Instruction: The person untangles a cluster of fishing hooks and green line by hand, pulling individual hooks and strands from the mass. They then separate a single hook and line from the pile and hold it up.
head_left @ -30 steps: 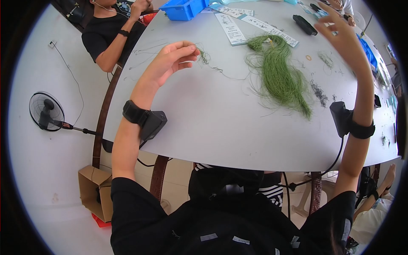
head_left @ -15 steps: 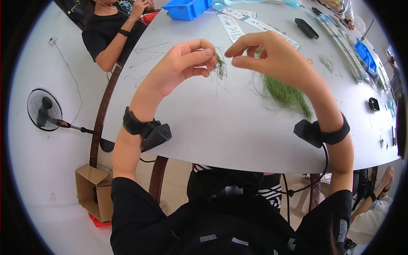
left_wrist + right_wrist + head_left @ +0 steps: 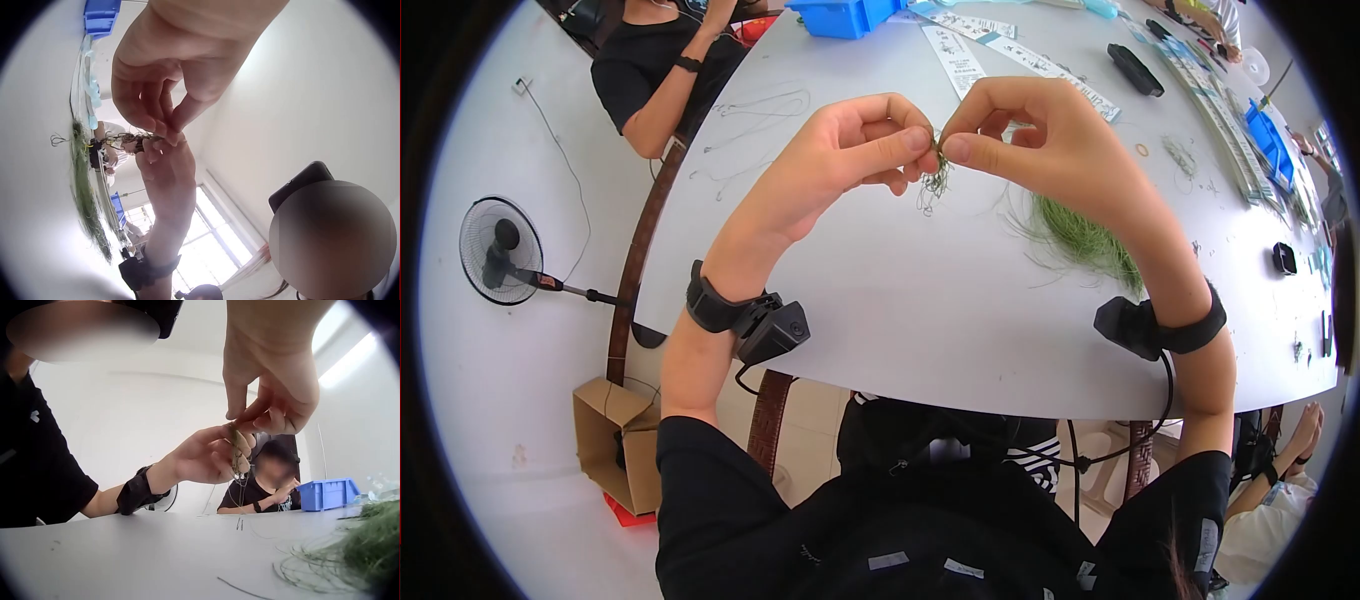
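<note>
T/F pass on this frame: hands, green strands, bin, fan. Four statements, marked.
1. The left hand and the right hand both pinch one tuft of green strands above the table. True.
2. The pile of green strands lies left of the left hand. False: it lies on the table under and beyond the right hand.
3. A blue bin sits at the table's far edge. True.
4. The fan stands on the table. False: it stands on the floor, left of the table.

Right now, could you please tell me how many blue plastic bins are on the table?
2. One blue bin sits at the far edge, top centre; the second blue bin lies near the far right edge. Others may be hidden out of view.
</note>
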`<state>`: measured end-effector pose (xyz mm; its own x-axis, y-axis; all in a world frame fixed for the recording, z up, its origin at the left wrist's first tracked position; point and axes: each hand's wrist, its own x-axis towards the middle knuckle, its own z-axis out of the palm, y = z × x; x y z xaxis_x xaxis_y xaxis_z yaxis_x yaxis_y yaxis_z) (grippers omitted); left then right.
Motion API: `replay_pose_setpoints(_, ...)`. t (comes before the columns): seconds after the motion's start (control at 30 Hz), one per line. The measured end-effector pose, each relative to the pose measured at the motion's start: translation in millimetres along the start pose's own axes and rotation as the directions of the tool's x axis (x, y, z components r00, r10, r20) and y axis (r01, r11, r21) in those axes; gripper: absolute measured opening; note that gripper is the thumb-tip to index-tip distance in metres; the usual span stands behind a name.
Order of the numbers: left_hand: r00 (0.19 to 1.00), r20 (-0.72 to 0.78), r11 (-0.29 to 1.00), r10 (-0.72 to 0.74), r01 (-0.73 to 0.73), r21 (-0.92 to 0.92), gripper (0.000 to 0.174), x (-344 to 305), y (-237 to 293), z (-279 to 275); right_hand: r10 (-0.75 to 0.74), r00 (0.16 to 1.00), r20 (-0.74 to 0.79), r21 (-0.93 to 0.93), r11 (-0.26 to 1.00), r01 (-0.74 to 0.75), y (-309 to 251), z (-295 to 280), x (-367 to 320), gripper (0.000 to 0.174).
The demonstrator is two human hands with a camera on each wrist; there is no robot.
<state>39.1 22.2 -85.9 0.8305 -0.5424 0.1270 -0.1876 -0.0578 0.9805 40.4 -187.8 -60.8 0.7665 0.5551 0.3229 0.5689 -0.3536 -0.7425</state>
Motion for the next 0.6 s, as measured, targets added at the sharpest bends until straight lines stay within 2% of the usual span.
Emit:
replay_pose_setpoints(0.23,1.0,0.016,1.0,-0.002,0.002,0.021,0.02,0,-2,-3,-0.009,0.997,-0.074,0.025,1.0,0.011,7,-9,1,0.018)
replay_pose_setpoints(0.33,1.0,0.027,1.0,-0.005,0.005,-0.004,0.02,0,-2,-4,0.055,0.998,-0.019,0.057,0.997,-0.054,4,-13,0,0.014)
replay_pose_setpoints(0.43,1.0,0.025,0.998,0.0,0.001,-0.056,0.02,0,-4,-4,0.025,0.993,0.115,-0.216,0.976,0.001,16,-4,1,0.013)
replay_pose_setpoints(0.57,1.0,0.017,0.995,0.008,-0.007,-0.095,0.021,0,-2,-3,0.088,0.976,0.199,-0.104,0.992,-0.068,20,3,1,0.016)
replay_pose_setpoints(0.6,1.0,0.016,0.995,0.012,-0.011,-0.102,0.021,0,-2,-3,0.067,0.973,0.219,-0.097,0.994,-0.046,21,4,1,0.016)
